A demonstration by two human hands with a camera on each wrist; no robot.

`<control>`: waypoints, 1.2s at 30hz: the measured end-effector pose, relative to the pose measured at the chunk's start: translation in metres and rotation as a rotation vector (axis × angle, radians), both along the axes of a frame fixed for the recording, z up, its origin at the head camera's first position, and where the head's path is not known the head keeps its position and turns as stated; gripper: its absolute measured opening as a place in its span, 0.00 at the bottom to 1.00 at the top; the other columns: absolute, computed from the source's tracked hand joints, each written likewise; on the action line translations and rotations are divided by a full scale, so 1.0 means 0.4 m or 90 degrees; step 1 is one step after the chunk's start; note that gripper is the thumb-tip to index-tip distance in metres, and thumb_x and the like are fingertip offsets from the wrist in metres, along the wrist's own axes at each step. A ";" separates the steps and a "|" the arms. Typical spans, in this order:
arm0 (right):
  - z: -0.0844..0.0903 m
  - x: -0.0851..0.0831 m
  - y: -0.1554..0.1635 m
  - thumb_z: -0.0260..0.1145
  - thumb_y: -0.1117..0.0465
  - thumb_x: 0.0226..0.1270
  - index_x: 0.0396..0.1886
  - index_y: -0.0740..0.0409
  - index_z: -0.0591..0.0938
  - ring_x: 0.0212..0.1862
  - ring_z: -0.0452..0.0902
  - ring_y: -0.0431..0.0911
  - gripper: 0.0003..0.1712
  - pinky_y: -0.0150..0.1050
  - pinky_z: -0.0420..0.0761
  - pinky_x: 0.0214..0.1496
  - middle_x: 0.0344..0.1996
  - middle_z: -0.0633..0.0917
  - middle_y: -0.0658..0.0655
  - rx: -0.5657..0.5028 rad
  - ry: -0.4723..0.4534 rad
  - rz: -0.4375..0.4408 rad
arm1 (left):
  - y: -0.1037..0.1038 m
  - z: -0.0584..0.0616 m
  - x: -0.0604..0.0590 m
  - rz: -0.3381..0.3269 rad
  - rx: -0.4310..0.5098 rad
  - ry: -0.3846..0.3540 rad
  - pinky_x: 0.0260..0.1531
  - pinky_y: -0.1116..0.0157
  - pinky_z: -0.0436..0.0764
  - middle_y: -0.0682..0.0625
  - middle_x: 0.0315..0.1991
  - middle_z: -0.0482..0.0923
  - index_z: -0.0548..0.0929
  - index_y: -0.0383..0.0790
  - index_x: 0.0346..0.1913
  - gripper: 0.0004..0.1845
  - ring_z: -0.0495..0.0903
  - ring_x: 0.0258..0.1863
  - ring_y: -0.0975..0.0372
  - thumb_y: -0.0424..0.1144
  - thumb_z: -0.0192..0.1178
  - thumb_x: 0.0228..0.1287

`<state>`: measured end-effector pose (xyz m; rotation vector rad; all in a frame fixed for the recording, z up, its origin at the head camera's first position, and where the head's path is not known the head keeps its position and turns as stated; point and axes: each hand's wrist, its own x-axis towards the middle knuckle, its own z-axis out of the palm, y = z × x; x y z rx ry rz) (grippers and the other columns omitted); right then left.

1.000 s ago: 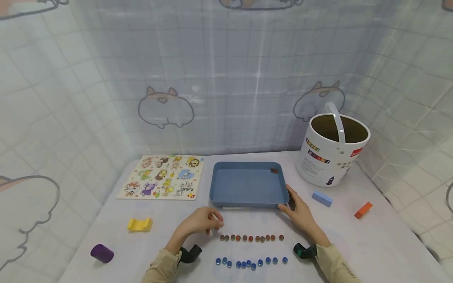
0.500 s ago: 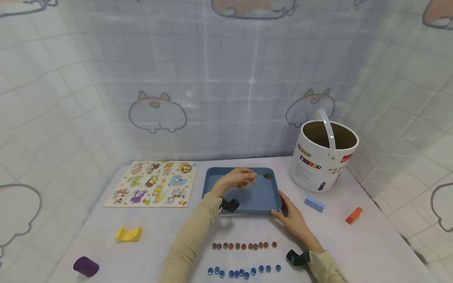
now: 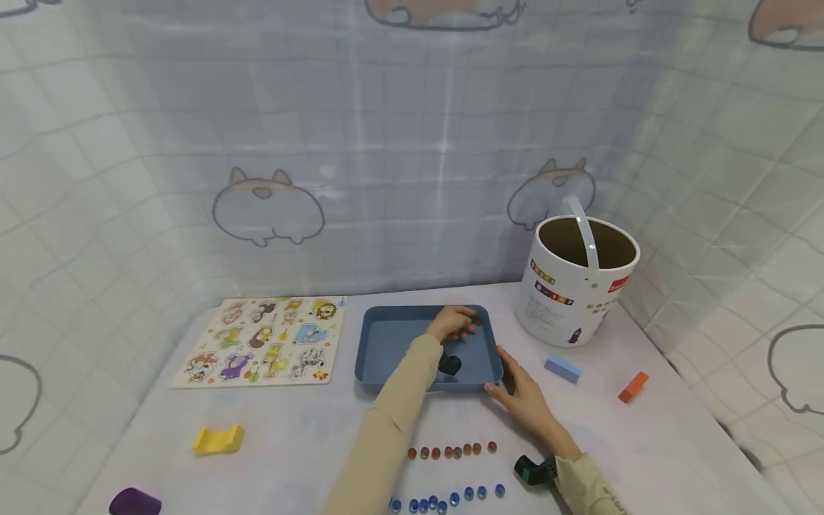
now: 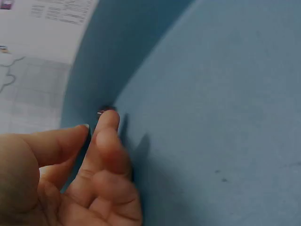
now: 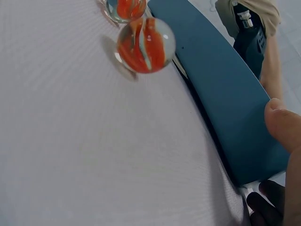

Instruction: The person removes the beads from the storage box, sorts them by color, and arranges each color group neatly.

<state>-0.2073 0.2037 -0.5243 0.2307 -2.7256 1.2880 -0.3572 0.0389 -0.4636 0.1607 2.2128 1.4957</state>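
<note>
Blue tray [image 3: 393, 343] sits mid tabletop [image 3: 290, 422], w/ a red marble [image 3: 477, 321] in its far right corner. Left hand [image 3: 453, 322] reaches into that corner, fingers loosely bent right by the marble; can't tell if they pinch anything. Right hand [image 3: 523, 390] lies flat, fingers straight, at tray's near right corner. Near: red marble row [image 3: 450, 450], then blue row [image 3: 444, 498]. Bucket [image 3: 576, 282] far right, puzzle [image 3: 264, 342] left.
</note>
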 end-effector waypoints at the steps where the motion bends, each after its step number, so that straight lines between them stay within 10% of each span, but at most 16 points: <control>1: -0.001 0.000 -0.001 0.66 0.46 0.65 0.77 0.53 0.56 0.72 0.60 0.63 0.46 0.61 0.63 0.69 0.73 0.63 0.64 0.000 -0.002 -0.001 | 0.003 -0.006 -0.003 0.008 -0.007 0.001 0.19 0.71 0.67 0.41 0.44 0.86 0.78 0.42 0.61 0.18 0.73 0.17 0.67 0.31 0.50 0.71; 18: -0.002 -0.004 0.002 0.66 0.44 0.64 0.77 0.51 0.56 0.73 0.59 0.63 0.47 0.62 0.61 0.70 0.74 0.62 0.62 0.002 -0.012 -0.006 | 0.028 -0.005 0.015 0.005 -0.176 0.103 0.20 0.69 0.69 0.48 0.29 0.85 0.89 0.40 0.42 0.08 0.72 0.19 0.62 0.38 0.63 0.64; 25: 0.001 -0.001 -0.001 0.66 0.45 0.64 0.77 0.51 0.56 0.73 0.59 0.63 0.46 0.63 0.61 0.70 0.73 0.63 0.63 0.006 -0.007 -0.007 | -0.038 0.023 0.023 -0.025 -0.026 0.009 0.24 0.67 0.66 0.46 0.44 0.85 0.83 0.40 0.52 0.14 0.73 0.23 0.63 0.42 0.58 0.69; 36: -0.001 -0.001 0.001 0.66 0.44 0.65 0.77 0.51 0.55 0.73 0.58 0.64 0.47 0.63 0.59 0.70 0.74 0.62 0.64 0.018 -0.014 0.000 | -0.253 0.082 0.088 -0.053 0.116 0.036 0.37 0.59 0.68 0.50 0.44 0.80 0.79 0.39 0.52 0.13 0.70 0.33 0.55 0.43 0.55 0.72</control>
